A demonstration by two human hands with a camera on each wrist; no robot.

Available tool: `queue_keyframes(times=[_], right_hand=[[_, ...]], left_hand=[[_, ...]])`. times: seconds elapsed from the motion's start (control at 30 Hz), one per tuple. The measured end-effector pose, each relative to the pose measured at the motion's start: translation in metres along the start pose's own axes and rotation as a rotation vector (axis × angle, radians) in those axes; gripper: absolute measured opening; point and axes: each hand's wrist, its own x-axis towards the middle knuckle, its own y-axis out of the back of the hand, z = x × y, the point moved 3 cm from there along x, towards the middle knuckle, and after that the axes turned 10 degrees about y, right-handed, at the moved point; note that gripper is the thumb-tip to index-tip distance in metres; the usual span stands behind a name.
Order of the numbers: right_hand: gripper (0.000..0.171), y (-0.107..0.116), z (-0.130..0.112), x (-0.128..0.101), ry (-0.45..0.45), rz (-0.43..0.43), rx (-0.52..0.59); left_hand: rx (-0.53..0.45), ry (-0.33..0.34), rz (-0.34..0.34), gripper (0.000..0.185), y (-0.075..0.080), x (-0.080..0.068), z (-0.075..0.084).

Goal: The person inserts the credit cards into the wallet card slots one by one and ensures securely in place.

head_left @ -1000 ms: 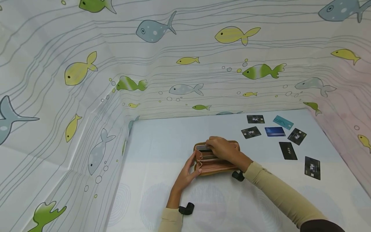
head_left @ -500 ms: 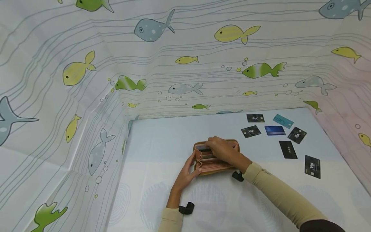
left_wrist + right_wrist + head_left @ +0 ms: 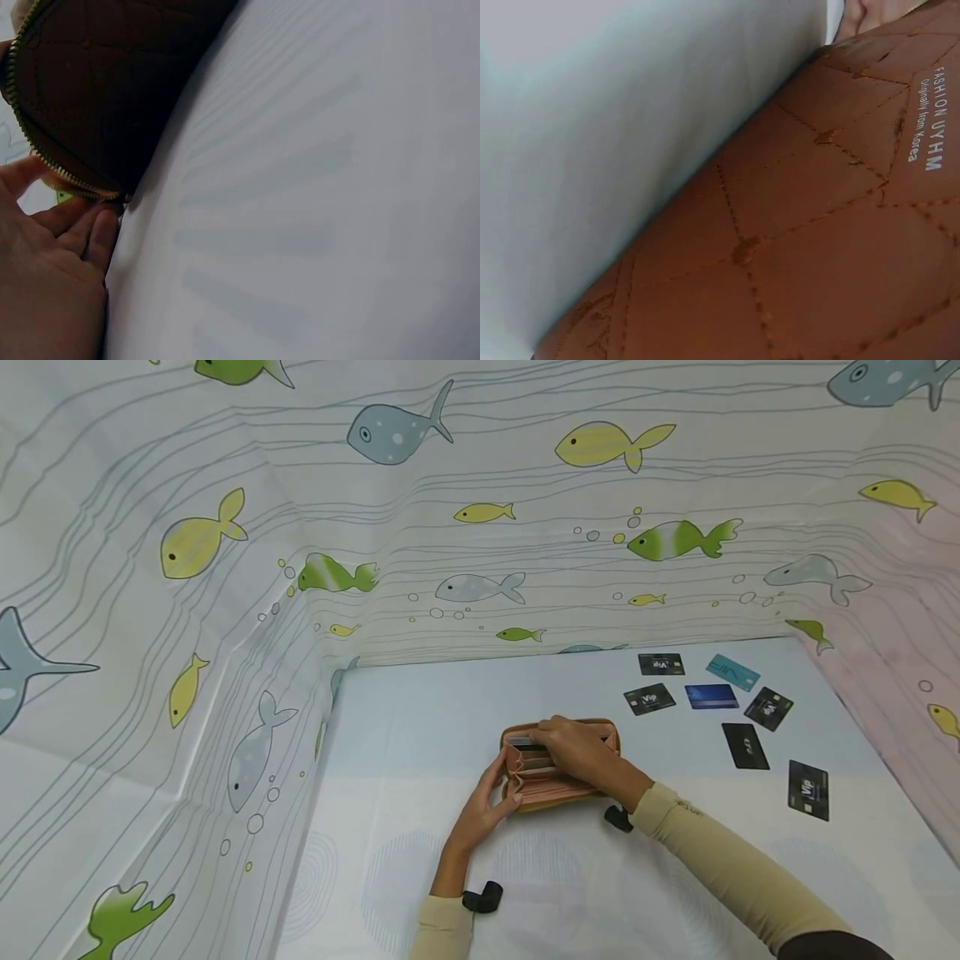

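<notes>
- Fish-print cloth walls a pale desk [image 3: 420,727] on three sides.
- An open brown quilted wallet [image 3: 558,764] lies mid-desk.
- Left hand [image 3: 483,806] cups the wallet's left end, fingers curled against it.
- Right hand [image 3: 581,752] arches over the wallet, fingertips pinching a card [image 3: 525,742] in its far slots.
- Stitched cover reads "FASHION UYHM, Originally from Korea".
- Right of the wallet lie loose cards [image 3: 738,710], several marked "Vip".

A brown quilted leather wallet [image 3: 810,247] with diamond stitching fills the lower right, lying on the pale desk [image 3: 615,135]. White lettering [image 3: 924,124] reads "FASHION UYHM, Originally from Korea". A bit of a finger [image 3: 862,13] shows at the top edge.
</notes>
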Motion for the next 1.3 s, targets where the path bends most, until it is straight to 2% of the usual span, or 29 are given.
queue_keyframes(times=[0.07, 0.13, 0.23, 0.3, 0.4, 0.53, 0.8, 1.17, 1.3], right_hand=[[0.023, 0.000, 0.000, 0.000, 0.012, -0.011, -0.019], [0.025, -0.001, 0.000, -0.001, 0.019, -0.017, -0.033], [0.023, -0.001, 0.000, -0.001, 0.021, -0.010, -0.031], [0.023, -0.001, 0.000, -0.001, 0.021, -0.006, -0.028], [0.023, -0.001, -0.001, -0.001, 0.020, -0.013, -0.025], [0.023, -0.001, -0.002, 0.000, 0.036, -0.036, -0.038], [0.037, 0.000, -0.003, -0.003, 0.031, -0.046, 0.003], [0.036, 0.001, 0.000, -0.003, 0.064, -0.021, -0.033], [0.046, 0.000, 0.001, -0.004, 0.056, -0.030, 0.021]], left_hand=[[-0.002, -0.009, 0.003, 0.078, 0.000, 0.000, 0.001], [0.002, -0.004, -0.017, 0.078, 0.002, -0.003, 0.012], [0.003, -0.013, -0.021, 0.078, 0.002, -0.002, 0.013], [0.002, -0.008, -0.023, 0.078, 0.002, -0.002, 0.012], [-0.006, -0.012, 0.000, 0.078, 0.000, 0.000, 0.001], [-0.011, -0.011, 0.003, 0.078, 0.000, -0.001, 0.001], [-0.005, -0.002, -0.008, 0.079, 0.000, 0.000, -0.001], [-0.002, -0.006, -0.002, 0.078, 0.001, 0.000, 0.002], [-0.010, 0.010, 0.003, 0.078, 0.000, -0.001, 0.002]])
